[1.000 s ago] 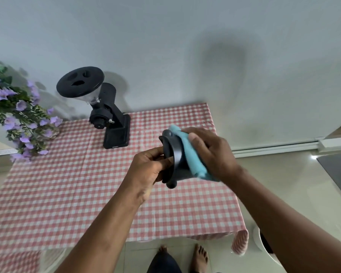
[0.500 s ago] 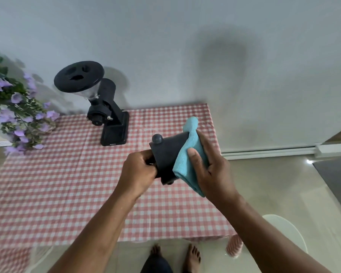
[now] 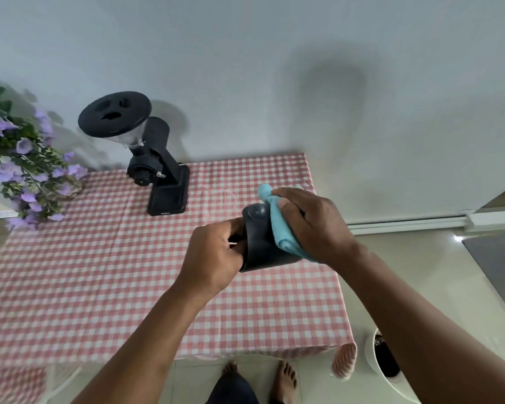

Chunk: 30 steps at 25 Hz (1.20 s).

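A black cup-shaped container (image 3: 261,246) with a small knob on its rim is held on its side above the checked table. My left hand (image 3: 213,256) grips its open end, fingers curled round the rim. My right hand (image 3: 312,225) presses a light blue cloth (image 3: 279,225) against the container's outer wall, fingers wrapped over the cloth. A bunched tip of cloth sticks up above my fingers. The container's far end is hidden by the cloth and my right hand.
A black coffee grinder (image 3: 161,170) with a clear hopper and round lid stands at the back of the table (image 3: 99,287), which has a pink-white checked cloth. Purple flowers (image 3: 21,167) are at the left. A white bin (image 3: 385,360) stands on the floor, right.
The container has been turned in my hands and the cloth has slid over its wall. My right hand moved from the side of it to its top.
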Available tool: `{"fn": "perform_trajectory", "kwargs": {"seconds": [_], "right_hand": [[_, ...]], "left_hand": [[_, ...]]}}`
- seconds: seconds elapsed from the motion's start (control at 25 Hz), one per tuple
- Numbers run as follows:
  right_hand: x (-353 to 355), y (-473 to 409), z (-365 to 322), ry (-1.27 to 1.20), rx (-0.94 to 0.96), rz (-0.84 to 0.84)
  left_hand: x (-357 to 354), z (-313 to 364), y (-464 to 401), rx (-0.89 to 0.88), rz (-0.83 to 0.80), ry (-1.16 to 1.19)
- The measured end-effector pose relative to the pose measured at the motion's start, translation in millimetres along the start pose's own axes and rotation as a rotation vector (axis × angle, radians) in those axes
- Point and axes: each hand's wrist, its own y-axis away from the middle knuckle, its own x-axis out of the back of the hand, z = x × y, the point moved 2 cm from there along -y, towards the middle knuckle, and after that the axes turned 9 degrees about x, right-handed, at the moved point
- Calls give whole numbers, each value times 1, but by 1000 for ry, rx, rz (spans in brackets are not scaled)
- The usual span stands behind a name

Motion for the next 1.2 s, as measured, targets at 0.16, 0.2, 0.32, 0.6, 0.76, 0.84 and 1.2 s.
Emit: {"fn": "perform_trajectory", "kwargs": {"seconds": [0.16, 0.2, 0.32, 0.6, 0.76, 0.84, 1.2], "right_hand": [[-14, 45, -26, 174, 321, 1], [-17, 52, -28, 155, 362, -1], [-10, 33, -11, 51, 249, 51], [-1, 14, 3, -147, -84, -6], [-18, 29, -17, -3, 162, -37], [-13, 6, 3, -190, -27, -25], [-33, 3, 15, -681, -348, 99]], "left_hand": [[6, -4, -5, 33, 89, -21], [7, -4, -4, 29, 84, -7], [5, 0, 3, -1, 28, 85], [4, -3, -4, -93, 70, -49], [10, -14, -5, -72, 114, 20], [13, -14, -4, -101, 103, 21], [11, -14, -8, 118, 119, 15]]}}
